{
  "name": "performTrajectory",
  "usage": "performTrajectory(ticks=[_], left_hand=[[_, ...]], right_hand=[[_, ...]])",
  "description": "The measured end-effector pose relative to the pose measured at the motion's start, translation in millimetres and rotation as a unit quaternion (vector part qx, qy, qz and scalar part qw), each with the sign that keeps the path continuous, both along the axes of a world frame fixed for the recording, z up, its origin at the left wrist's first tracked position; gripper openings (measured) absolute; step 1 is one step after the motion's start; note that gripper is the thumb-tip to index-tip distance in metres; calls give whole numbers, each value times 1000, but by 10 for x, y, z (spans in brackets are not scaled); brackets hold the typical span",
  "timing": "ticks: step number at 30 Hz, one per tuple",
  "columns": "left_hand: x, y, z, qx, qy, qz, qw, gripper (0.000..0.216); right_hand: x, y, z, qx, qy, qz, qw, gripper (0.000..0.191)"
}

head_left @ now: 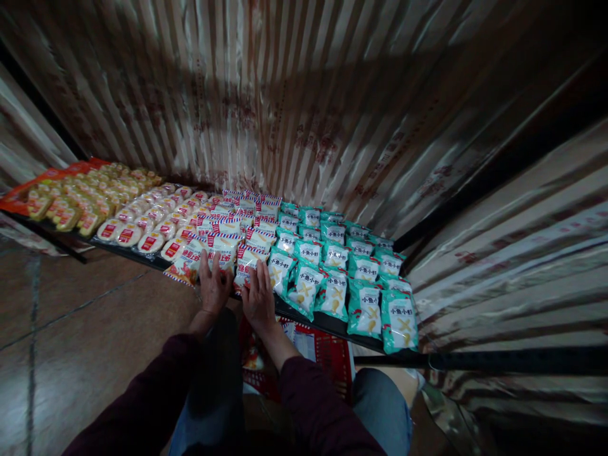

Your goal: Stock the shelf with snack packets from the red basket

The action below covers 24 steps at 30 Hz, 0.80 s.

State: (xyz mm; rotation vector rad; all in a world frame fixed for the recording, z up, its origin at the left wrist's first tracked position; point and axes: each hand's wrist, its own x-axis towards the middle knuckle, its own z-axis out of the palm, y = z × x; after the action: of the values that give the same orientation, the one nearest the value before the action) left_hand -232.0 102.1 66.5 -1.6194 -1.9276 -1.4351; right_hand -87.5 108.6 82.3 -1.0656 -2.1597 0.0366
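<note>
My left hand (215,284) rests at the front edge of the shelf, its fingers spread against a red-and-white snack packet (222,244). Close beside it, my right hand (259,296) lies with fingers stretched over another red-and-white snack packet (245,258). Both hands touch the packets without visibly gripping them. A tilted packet (183,267) of the same kind overhangs the edge left of my left hand. Rows of teal snack packets (306,286) stand just right of my right hand. My fingers partly cover the packets under them.
Round wrapped cakes (151,242) and yellow wrapped pastries (90,220) fill the left part of the black shelf (327,322). Striped plastic sheeting (285,95) hangs behind. A red printed bag (332,361) sits below the shelf between my knees. Black bars (498,358) run at the right.
</note>
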Motion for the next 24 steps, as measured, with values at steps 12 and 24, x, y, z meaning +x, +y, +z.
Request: performTrajectory(ticks=[12,24], left_hand=[[-102,45,65,-13,-14,-51,999,53],[-280,724,699,-140,-112,58,982,62]], right_hand=[[-26,-65,103,4,-53,-32,998,51],[-4,-42,64,-25,-34,-11,999,49]])
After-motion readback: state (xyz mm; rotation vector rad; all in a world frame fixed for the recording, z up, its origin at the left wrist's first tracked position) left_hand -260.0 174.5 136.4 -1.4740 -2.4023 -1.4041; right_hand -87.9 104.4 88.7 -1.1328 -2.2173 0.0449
